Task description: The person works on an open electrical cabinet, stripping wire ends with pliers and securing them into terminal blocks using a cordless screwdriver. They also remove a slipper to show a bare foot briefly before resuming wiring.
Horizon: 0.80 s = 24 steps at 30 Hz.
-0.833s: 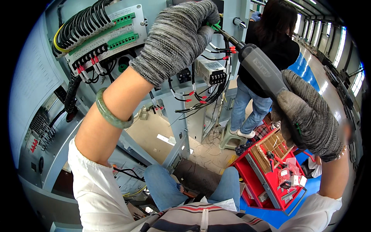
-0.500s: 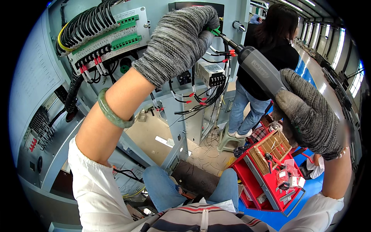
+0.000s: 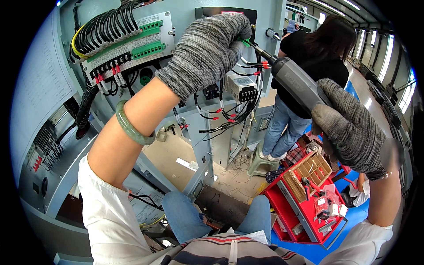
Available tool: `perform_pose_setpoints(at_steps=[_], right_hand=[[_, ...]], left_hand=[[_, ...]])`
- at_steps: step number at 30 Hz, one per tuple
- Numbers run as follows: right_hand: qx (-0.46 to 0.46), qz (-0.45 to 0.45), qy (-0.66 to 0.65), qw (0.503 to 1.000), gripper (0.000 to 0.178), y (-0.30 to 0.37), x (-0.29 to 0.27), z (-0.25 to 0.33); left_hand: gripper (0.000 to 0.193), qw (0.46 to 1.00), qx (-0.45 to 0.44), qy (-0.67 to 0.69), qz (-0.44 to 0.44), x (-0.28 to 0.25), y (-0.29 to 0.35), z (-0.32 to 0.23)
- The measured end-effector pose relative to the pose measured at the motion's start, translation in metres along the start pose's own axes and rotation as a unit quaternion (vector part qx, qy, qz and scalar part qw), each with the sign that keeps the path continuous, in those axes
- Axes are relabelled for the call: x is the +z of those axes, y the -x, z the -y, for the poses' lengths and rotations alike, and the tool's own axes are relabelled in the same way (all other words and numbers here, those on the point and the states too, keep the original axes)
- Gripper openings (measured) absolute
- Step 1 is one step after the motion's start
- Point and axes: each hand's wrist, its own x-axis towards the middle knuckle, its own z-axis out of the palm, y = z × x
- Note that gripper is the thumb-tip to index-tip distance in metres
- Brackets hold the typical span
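Fingers (image 3: 243, 30) of the left hand (image 3: 205, 53), in a grey knitted glove, pinch a small green connector (image 3: 246, 42), which sits between twelve and one o'clock from the centre of the view. The right hand (image 3: 353, 128), in a matching glove at three o'clock, has its fingers closed around a grey-and-black power screwdriver (image 3: 296, 79). The screwdriver's shaft points between ten and eleven o'clock, its tip at the connector; whether it sits in a screw is too small to tell.

Just beside the connector, toward two o'clock, a metal cylinder (image 3: 272, 34) juts from the grey cabinet panel (image 3: 183, 12). Black wires (image 3: 229, 126) with red terminals hang at six o'clock from the connector, near a small pale box (image 3: 242, 86) with a black terminal strip. At nine o'clock from the connector, a board (image 3: 168, 33) carries green terminal strips, with black cables (image 3: 104, 33) looped along its upper edge.

A green bangle (image 3: 132, 128) circles the left forearm at nine o'clock from the centre. At two o'clock a co-worker (image 3: 313, 66) in a black top and jeans stands on a pale stool (image 3: 260, 165). A red tool cart (image 3: 305, 208) is at four o'clock, bearing a partitioned tray (image 3: 292, 183). The wearer's denim-clad legs (image 3: 187, 216) are at six o'clock.
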Motion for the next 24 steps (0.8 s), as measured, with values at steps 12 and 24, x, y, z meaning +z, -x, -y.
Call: perform_pose_setpoints(at_steps=[12, 24], right_hand=[[-0.134, 0.023, 0.211, 0.968, 0.045, -0.003, -0.001, -0.002], [-0.096, 0.039, 0.117, 0.988, 0.049, 0.002, -0.017, -0.022]], left_hand=[[0.01, 0.997, -0.013, 0.051, 0.062, -0.006, -0.01, -0.002], [0.019, 0.981, -0.021, 0.075, 0.179, -0.017, -0.009, 0.005]])
